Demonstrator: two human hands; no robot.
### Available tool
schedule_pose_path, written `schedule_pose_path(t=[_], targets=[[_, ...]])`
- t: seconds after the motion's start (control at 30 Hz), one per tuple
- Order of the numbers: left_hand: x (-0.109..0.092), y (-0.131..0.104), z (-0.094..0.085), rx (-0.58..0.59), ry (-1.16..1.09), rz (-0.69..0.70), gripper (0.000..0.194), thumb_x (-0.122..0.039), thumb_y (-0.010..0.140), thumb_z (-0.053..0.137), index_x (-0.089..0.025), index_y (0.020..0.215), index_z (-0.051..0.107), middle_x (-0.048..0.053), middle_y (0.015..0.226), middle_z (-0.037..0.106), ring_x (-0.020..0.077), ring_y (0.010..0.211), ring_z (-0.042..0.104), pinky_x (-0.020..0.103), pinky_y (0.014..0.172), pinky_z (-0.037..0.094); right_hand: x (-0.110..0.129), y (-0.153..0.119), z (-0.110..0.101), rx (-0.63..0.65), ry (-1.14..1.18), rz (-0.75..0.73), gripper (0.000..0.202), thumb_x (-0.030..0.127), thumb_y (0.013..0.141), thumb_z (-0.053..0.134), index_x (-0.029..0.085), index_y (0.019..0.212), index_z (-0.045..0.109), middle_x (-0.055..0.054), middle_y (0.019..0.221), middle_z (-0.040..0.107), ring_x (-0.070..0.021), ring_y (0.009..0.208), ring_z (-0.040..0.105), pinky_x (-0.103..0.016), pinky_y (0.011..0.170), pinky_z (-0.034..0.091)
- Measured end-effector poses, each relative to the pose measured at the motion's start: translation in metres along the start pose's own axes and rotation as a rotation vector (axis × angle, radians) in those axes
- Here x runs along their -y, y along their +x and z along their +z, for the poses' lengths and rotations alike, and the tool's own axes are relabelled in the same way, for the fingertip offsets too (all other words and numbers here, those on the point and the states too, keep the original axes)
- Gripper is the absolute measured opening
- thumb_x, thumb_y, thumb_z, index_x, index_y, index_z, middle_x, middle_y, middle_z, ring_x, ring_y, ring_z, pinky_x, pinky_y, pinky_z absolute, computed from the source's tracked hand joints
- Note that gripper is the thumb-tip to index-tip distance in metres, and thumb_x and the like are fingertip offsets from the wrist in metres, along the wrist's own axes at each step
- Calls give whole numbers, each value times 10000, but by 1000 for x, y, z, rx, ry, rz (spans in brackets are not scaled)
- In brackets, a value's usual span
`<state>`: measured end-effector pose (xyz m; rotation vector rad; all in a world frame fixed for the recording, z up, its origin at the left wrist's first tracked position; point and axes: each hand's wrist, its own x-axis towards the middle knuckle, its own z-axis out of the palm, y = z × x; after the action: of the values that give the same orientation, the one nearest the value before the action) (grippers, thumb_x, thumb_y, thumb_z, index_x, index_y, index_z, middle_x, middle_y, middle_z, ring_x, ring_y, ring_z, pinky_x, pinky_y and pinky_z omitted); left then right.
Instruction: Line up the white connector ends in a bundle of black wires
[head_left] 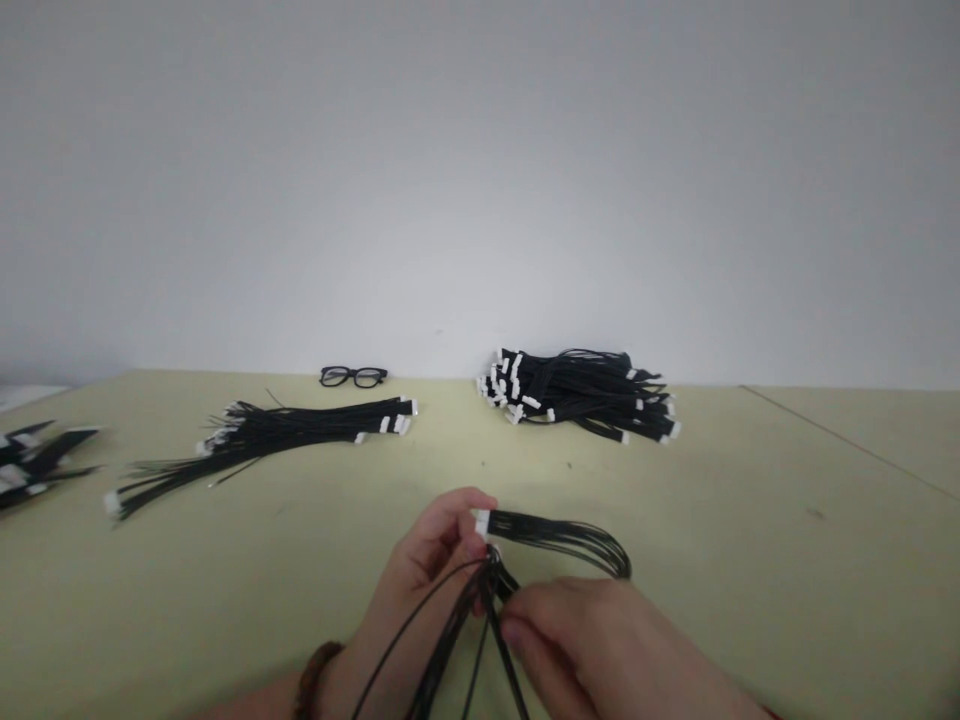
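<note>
Between my hands is a wire harness (559,533) of thin black wires with a white connector. My left hand (424,570) pinches it at the white connector, fingertips and thumb closed around the end. From there the wires loop out to the right and bend back behind my right hand (592,635). The right thumb and fingers are pressed together on black wires just below the connector. Several loose wires hang down from this spot toward the bottom edge. What exactly lies under the right fingertips is partly hidden.
A pile of black harnesses with white connectors (577,390) lies at the back, right of centre. A smaller bundle (300,425) lies left of it, and more harnesses (37,465) at the far left. Black-framed glasses (352,377) rest near the wall (480,180).
</note>
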<state>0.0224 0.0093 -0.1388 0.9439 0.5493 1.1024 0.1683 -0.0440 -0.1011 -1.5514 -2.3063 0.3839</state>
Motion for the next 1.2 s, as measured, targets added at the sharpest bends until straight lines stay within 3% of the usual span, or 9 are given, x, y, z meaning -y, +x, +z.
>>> schedule_pose_path(t=[0.43,0.57,0.67,0.83,0.9,0.97,1.03,1.1,1.2], targets=[[3,3,-3,40,51,24,214,-341,777,697,-231,953,645,-45,661,559,43,513,459,140,476,363,7,9,-5,22,108,224,144,145,744,501,198,624,562,3,594,595,-128,508,480,-243,478,303],[4,4,-7,18,20,-10,234,-316,761,717,-235,965,634,-53,645,565,41,504,467,123,463,367,1,12,-33,200,625,332,158,150,713,488,187,821,597,51,522,487,-103,449,447,-212,458,345],[8,7,-9,5,18,47,258,-337,765,709,-231,987,635,-54,632,545,38,477,452,119,431,364,-12,11,-63,294,1139,279,137,253,739,524,154,707,613,19,562,509,-82,472,458,-201,488,394],[13,11,-8,-56,23,118,289,-361,704,756,-246,951,659,-67,615,491,30,428,427,115,371,344,-28,12,-86,-250,1025,33,168,293,789,618,187,663,651,-32,722,618,-138,697,577,-228,630,489],[12,11,-7,-53,20,96,287,-363,701,758,-247,945,662,-68,609,483,31,434,432,114,380,349,-30,9,-88,-512,1019,8,186,326,847,546,226,737,658,-30,835,647,-148,751,609,-255,677,518],[10,10,-7,-30,26,71,266,-368,727,737,-239,947,661,-64,601,482,33,452,435,114,407,362,-29,3,-89,-633,1052,34,264,347,918,400,267,912,651,9,919,657,-92,619,597,-212,575,503],[9,9,-9,-2,33,59,245,-365,752,715,-236,953,661,-56,609,493,35,472,438,116,432,373,-24,-4,-88,-595,1047,95,406,394,967,234,262,1009,615,44,851,672,-11,367,446,-152,368,360],[9,8,-10,14,33,66,239,-357,763,707,-237,964,661,-49,623,503,40,491,445,120,447,379,-16,-9,-81,-403,1055,112,435,476,963,206,248,1007,574,52,690,670,-11,266,379,-139,284,256],[9,7,-10,11,14,97,227,-346,775,697,-241,972,660,-44,629,509,39,491,437,113,437,353,-5,-10,-59,-50,889,68,247,448,901,437,244,783,514,40,567,641,-102,412,582,-158,355,392]])
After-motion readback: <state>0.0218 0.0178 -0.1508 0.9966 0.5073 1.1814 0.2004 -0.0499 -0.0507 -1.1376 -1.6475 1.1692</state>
